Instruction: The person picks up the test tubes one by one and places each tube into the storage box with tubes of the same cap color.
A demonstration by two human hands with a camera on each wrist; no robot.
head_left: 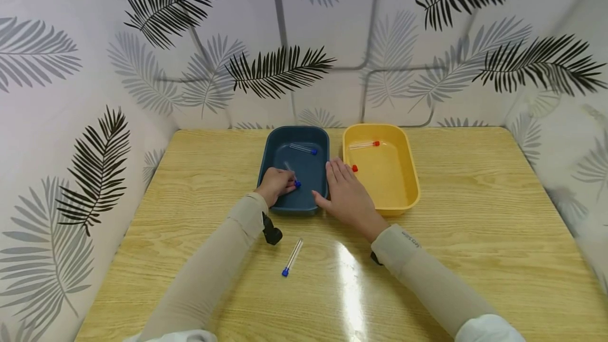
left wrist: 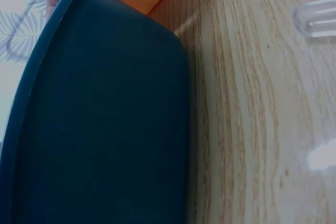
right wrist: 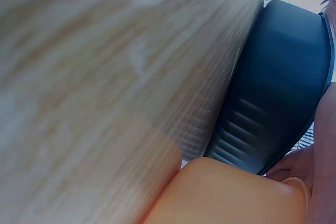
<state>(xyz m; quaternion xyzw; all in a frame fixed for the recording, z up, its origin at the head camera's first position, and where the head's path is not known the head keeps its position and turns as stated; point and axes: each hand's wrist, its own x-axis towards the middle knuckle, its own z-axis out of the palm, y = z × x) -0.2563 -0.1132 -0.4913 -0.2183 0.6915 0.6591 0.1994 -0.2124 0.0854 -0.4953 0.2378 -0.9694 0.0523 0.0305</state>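
My left hand [head_left: 277, 184] reaches into the dark blue bin [head_left: 269, 146] and pinches a clear tube with a blue cap [head_left: 297, 184] near the cap. Another blue-capped tube [head_left: 303, 149] lies farther back in that bin. Between the bins, my right hand [head_left: 349, 194] rests with straight fingers over the adjoining rims, thumb toward the blue bin. In the yellow bin [head_left: 412, 178] lies a red-capped tube [head_left: 364, 145]. A second red cap [head_left: 354, 168] shows beside my right fingertips, its tube hidden. Both wrist views mostly show the bins' outer walls.
On the wooden table [head_left: 475, 199], a loose blue-capped tube [head_left: 292, 257] lies in front of the blue bin, between my forearms. A leaf-patterned wall covering [head_left: 318, 25] rises behind the bins and along both sides.
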